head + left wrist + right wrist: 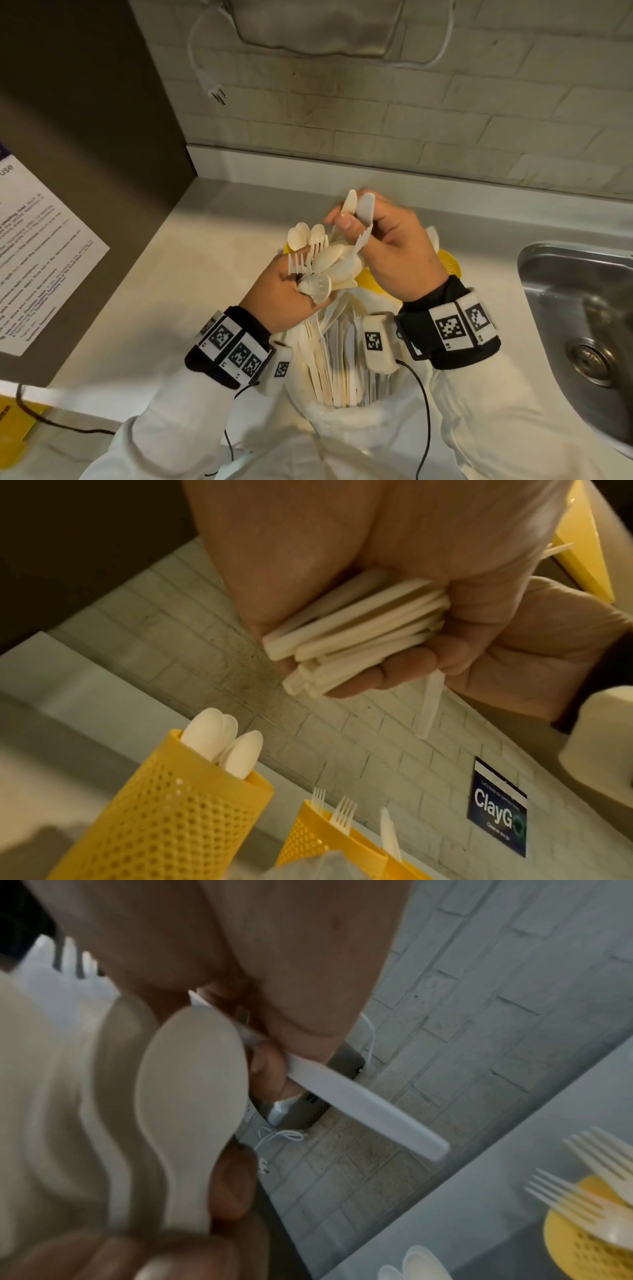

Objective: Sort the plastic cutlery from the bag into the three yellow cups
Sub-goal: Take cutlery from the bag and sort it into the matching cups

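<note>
My left hand point(301, 287) grips a bundle of white plastic spoons and forks point(325, 260) by their handles point(356, 639), above the open cutlery bag point(342, 363). Just right of it, my right hand point(352, 214) pinches a white knife point(364, 209) between thumb and fingers; its handle point(363, 1102) sticks out past the fingers. The yellow perforated cups stand behind the hands, mostly hidden in the head view point(449, 265). One cup point(171, 818) holds spoons, a second point(315, 837) forks point(582, 1199), and a third has a knife point(390, 831).
A steel sink point(582, 325) is sunk into the counter at the right. A dark cabinet side with a paper notice point(44, 260) stands on the left. A loose power plug point(216, 93) hangs on the brick wall behind. Cables run from both wrists.
</note>
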